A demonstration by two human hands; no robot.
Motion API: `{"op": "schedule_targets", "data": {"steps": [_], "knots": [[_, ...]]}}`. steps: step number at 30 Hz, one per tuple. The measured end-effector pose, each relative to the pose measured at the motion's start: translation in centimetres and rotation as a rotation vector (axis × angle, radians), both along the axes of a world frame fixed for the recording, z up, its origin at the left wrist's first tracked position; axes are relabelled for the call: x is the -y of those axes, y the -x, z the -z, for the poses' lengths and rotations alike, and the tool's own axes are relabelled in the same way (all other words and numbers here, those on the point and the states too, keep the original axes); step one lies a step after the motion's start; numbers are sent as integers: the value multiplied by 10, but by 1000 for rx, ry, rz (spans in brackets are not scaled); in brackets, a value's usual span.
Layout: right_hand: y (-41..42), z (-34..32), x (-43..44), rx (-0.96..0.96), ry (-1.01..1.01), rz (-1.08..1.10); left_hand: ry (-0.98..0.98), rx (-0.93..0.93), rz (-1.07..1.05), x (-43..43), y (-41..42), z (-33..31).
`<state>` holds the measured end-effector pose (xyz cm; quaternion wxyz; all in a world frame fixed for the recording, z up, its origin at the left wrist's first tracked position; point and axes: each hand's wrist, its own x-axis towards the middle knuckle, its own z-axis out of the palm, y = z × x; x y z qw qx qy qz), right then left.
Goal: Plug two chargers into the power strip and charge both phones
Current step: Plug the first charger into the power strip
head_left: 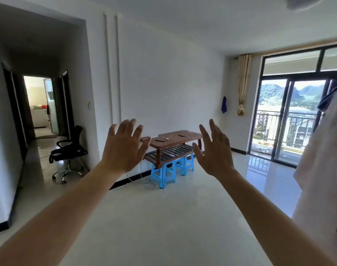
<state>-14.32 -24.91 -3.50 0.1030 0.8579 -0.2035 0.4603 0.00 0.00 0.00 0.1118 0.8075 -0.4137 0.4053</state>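
Note:
Across the room, a brown wooden table (190, 138) with a slatted lower shelf rests on blue plastic stools (164, 174) against the white wall. Two dark phones (159, 140) (181, 135) lie on its top among white charger cables (168, 138). I cannot make out a power strip from here. A white cord (140, 169) hangs from the table's left end down to the floor. My left hand (123, 148) and my right hand (214, 152) are raised in front of me, fingers spread, holding nothing, far short of the table.
A black office chair (68, 150) stands at the left by a hallway with open doors. Glass balcony doors (290, 120) fill the right wall, and pale cloth (324, 169) hangs at the right edge. Glossy white tiles (163, 217) stretch between me and the table.

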Motion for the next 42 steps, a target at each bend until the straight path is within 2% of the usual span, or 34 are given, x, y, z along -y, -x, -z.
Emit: {"op": "schedule_targets", "data": {"steps": [4, 9, 16, 22, 27, 32, 42], "knots": [[-93, 27, 29, -171, -35, -2, -2, -122, -16, 40, -83, 31], [-186, 38, 87, -350, 5, 38, -30, -158, 16, 107, -188, 50], [-262, 81, 211, -364, -83, 108, -140, -257, 41, 238, -299, 97], [-340, 130, 359, -430, -127, 141, -205, -303, 76, 390, -385, 151], [-427, 117, 485, -466, -182, 139, -242, -333, 50, 509, -469, 143], [-530, 101, 575, -453, -257, 77, -240, -350, 31, 586, -553, 131], [-779, 125, 732, -480, -127, -99, -125, -312, 47, 737, -773, 144]]}}
